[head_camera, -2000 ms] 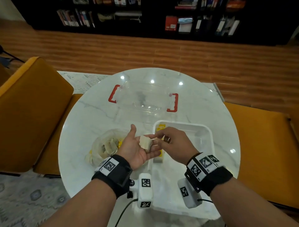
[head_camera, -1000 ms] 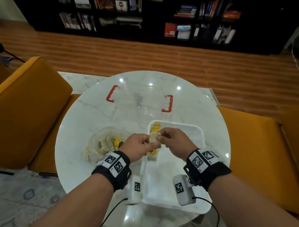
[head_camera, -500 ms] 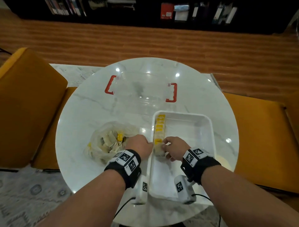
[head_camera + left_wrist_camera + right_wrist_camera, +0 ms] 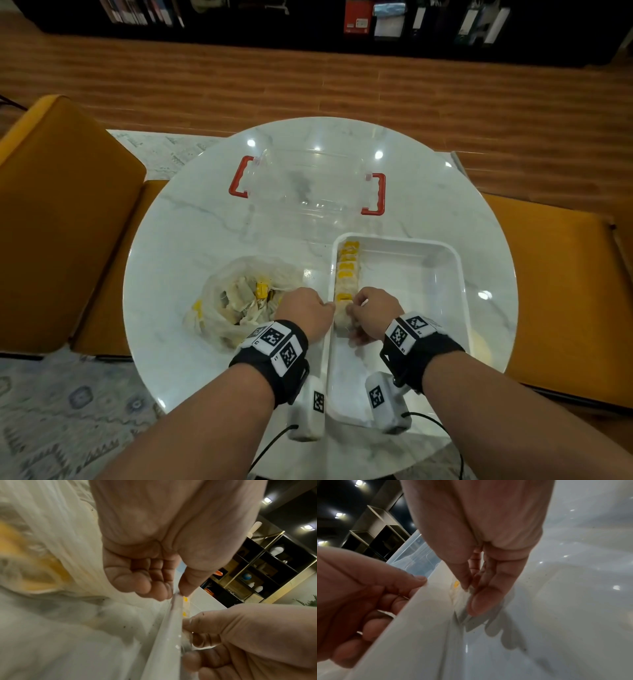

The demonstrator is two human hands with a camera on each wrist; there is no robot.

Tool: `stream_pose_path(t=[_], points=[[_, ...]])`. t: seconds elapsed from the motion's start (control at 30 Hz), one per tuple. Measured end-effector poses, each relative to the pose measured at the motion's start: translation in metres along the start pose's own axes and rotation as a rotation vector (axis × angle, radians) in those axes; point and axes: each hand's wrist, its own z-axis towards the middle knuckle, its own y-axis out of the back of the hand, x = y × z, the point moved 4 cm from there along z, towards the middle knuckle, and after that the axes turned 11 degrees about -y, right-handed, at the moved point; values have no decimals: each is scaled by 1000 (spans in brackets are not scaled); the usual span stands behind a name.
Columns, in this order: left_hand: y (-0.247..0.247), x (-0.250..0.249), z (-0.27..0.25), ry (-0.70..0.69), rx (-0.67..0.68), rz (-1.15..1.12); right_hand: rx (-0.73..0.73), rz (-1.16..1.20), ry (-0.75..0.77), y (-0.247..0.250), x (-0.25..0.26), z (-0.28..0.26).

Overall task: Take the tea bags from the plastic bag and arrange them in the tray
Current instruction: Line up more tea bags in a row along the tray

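A white tray (image 4: 404, 240) sits at the right of the round marble table, with a row of tea bags (image 4: 347, 270) with yellow tags along its left wall. My right hand (image 4: 352, 308) is inside the tray and pinches a tea bag (image 4: 342, 317) at the near end of that row; in the right wrist view the thumb and fingers (image 4: 479, 601) close on the tea bag (image 4: 457, 593). My left hand (image 4: 329, 306) holds the tray's left rim (image 4: 164, 635), thumb on top and fingers curled outside. A clear plastic bag (image 4: 233, 305) with several tea bags lies left of the tray.
A clear container (image 4: 308, 185) with red handles stands at the back of the table, behind the tray. Yellow chairs flank the table on the left and the right. The tray's right part holds no tea bags.
Both hands have come down from above the table to the tray. The tea bag went from between the two hands to the near end of the row.
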Motion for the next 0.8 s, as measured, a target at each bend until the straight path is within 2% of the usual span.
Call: stream_pose_path(t=[0.17, 0.6, 0.7, 0.8], points=[[0, -1, -2, 6, 7, -63, -19, 21, -10, -1, 2, 2], [-1, -4, -2, 37, 25, -104, -26, -163, 47, 1, 5, 8], [6, -6, -6, 29, 41, -159, -90, -288, 86, 9, 9, 3], [36, -1, -10, -10, -65, -203, -199, -378, 191, 18, 23, -4]])
